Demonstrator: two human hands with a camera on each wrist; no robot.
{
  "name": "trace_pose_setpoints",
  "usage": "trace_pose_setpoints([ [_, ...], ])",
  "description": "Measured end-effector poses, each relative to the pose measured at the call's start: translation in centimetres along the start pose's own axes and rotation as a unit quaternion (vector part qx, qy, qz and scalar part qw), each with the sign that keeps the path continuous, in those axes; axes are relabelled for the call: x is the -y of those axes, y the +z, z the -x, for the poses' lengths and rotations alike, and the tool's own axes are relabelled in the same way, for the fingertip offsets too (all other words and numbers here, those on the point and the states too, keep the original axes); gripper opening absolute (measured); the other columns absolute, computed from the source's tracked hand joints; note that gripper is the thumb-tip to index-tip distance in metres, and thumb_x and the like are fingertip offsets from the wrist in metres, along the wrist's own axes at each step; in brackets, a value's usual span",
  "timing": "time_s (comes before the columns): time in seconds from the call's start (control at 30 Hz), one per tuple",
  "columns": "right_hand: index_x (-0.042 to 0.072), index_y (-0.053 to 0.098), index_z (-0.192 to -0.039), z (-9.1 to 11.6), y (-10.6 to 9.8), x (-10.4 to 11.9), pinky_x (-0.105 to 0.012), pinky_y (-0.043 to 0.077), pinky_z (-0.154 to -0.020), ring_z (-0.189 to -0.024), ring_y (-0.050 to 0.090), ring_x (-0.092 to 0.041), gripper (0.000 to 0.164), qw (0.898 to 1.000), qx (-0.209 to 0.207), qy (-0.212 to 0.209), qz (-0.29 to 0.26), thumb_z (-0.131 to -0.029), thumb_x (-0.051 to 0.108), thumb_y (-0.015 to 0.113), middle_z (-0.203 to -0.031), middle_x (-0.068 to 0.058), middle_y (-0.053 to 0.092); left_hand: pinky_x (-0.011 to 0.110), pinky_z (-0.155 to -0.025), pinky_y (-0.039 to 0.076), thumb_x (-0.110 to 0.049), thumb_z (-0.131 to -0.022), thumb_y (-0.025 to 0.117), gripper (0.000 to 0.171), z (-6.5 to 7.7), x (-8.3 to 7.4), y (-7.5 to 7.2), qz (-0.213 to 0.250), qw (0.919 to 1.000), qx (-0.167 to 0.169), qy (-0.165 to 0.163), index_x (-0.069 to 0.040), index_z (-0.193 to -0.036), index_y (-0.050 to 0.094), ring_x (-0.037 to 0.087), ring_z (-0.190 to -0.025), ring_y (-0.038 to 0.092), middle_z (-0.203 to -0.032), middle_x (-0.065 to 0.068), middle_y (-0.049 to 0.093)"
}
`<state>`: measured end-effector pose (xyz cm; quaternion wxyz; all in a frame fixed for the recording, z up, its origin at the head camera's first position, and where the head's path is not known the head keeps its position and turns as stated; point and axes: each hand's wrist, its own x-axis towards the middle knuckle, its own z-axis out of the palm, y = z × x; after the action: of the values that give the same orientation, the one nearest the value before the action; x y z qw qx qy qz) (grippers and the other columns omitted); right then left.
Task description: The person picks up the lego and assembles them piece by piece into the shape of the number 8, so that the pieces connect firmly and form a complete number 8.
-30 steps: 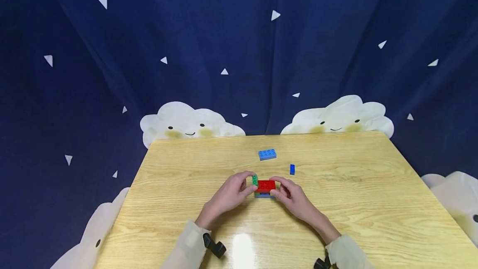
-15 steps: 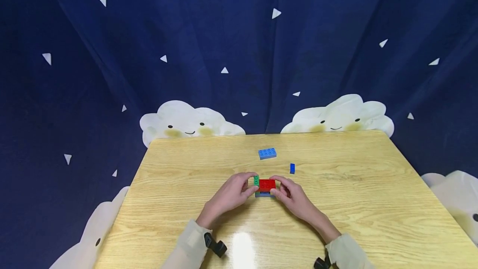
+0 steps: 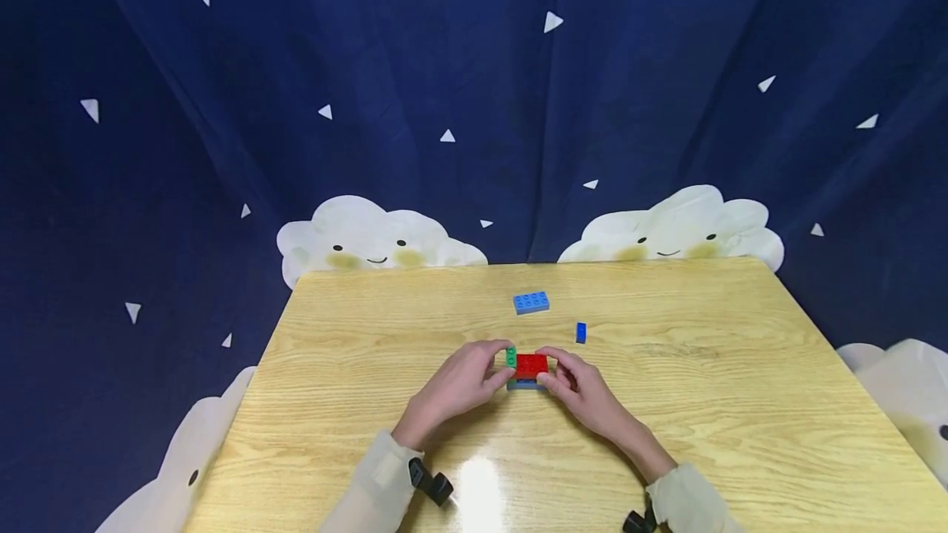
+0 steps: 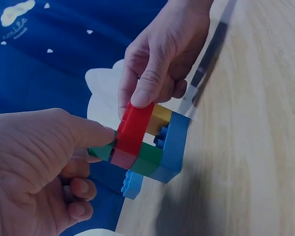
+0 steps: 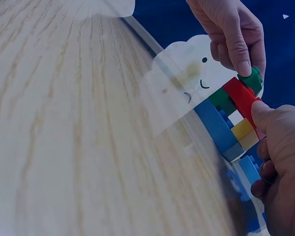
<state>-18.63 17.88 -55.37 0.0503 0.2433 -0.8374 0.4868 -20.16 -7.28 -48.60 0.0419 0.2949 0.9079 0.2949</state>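
My left hand point(image 3: 462, 377) pinches a small green brick point(image 3: 511, 356) between thumb and index finger. This brick sits at the left end of a red brick point(image 3: 532, 365), on its studded top; whether it is pressed fully down I cannot tell. The right hand point(image 3: 585, 391) grips the red brick's other end. Under the red brick, the left wrist view shows a second green brick point(image 4: 146, 160) and a yellow brick point(image 4: 161, 117), standing apart on a long blue brick point(image 4: 173, 142) with studs bare between them.
Beyond the hands, a lighter blue eight-stud brick point(image 3: 531, 303) lies on the wooden table point(image 3: 355, 319). A small dark blue brick point(image 3: 581, 332) lies to the right of it. A dark blue curtain point(image 3: 415, 64) hangs behind the table's far edge.
The left hand has shifted slightly right, bringing the small green brick a little further over the red brick's left end. The right hand stays on the red brick. The head view has tilted slightly.
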Motion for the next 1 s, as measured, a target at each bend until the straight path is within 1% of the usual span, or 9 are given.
trace_pose_setpoints([
  [0.1, 0.016, 0.064, -0.135, 0.0, 0.0, -0.1, -0.024, 0.036, -0.061, -0.064, 0.039, -0.003, 0.036, 1.000, 0.000, 0.000, 0.002, -0.100, 0.017, 0.072, -0.073, 0.010, 0.042, 0.022, -0.052, 0.031, -0.026, -0.102, 0.070, 0.041, -0.2, -0.1, -0.2, -0.014, 0.9999, 0.008, 0.001, -0.006, -0.138, 0.065, 0.006, -0.057, 0.038, -0.067, -0.007, 0.045],
  [0.23, 0.016, 0.065, -0.135, 0.0, 0.2, -0.4, -0.024, 0.036, -0.060, -0.064, 0.038, -0.003, 0.035, 1.000, -0.001, -0.002, 0.002, -0.100, 0.016, 0.071, -0.072, 0.010, 0.042, 0.022, -0.051, 0.029, -0.026, -0.101, 0.072, 0.039, -0.3, -0.1, -0.4, -0.019, 0.9997, 0.014, 0.001, -0.008, -0.136, 0.067, 0.006, -0.056, 0.037, -0.065, -0.007, 0.044],
  [0.47, 0.013, 0.064, -0.135, 0.0, 0.2, -0.4, -0.023, 0.035, -0.059, -0.062, 0.035, -0.001, 0.036, 1.000, -0.010, -0.019, 0.002, -0.100, 0.012, 0.072, -0.071, 0.011, 0.041, 0.021, -0.051, 0.027, -0.027, -0.100, 0.072, 0.040, -0.3, 0.4, -0.2, -0.002, 0.9999, 0.010, 0.008, -0.008, -0.135, 0.068, 0.005, -0.053, 0.033, -0.062, -0.008, 0.041],
  [0.67, 0.011, 0.064, -0.135, 0.0, 0.2, -0.1, -0.022, 0.034, -0.058, -0.062, 0.034, 0.000, 0.036, 1.000, -0.012, -0.022, -0.001, -0.099, 0.011, 0.072, -0.071, 0.011, 0.040, 0.021, -0.051, 0.027, -0.028, -0.100, 0.073, 0.040, -0.3, 0.6, -0.1, 0.004, 0.9999, 0.006, 0.013, -0.008, -0.134, 0.068, 0.004, -0.053, 0.032, -0.062, -0.008, 0.041],
  [0.83, 0.008, 0.064, -0.136, 0.0, 0.1, -0.3, -0.022, 0.034, -0.058, -0.062, 0.034, 0.000, 0.036, 1.000, -0.011, -0.018, 0.000, -0.100, 0.011, 0.071, -0.071, 0.010, 0.041, 0.021, -0.051, 0.029, -0.026, -0.100, 0.073, 0.040, -0.2, 0.7, 0.2, 0.026, 0.9996, -0.003, 0.010, -0.007, -0.135, 0.066, 0.004, -0.053, 0.034, -0.062, -0.008, 0.043],
  [1.0, 0.014, 0.064, -0.135, 0.0, 0.0, -0.6, -0.024, 0.035, -0.059, -0.062, 0.036, -0.002, 0.036, 1.000, -0.004, -0.012, -0.003, -0.100, 0.015, 0.071, -0.071, 0.009, 0.041, 0.020, -0.051, 0.031, -0.022, -0.099, 0.072, 0.041, 0.2, 1.0, 1.2, 0.066, 0.9975, -0.024, -0.004, -0.009, -0.137, 0.064, 0.003, -0.054, 0.036, -0.064, -0.008, 0.045],
])
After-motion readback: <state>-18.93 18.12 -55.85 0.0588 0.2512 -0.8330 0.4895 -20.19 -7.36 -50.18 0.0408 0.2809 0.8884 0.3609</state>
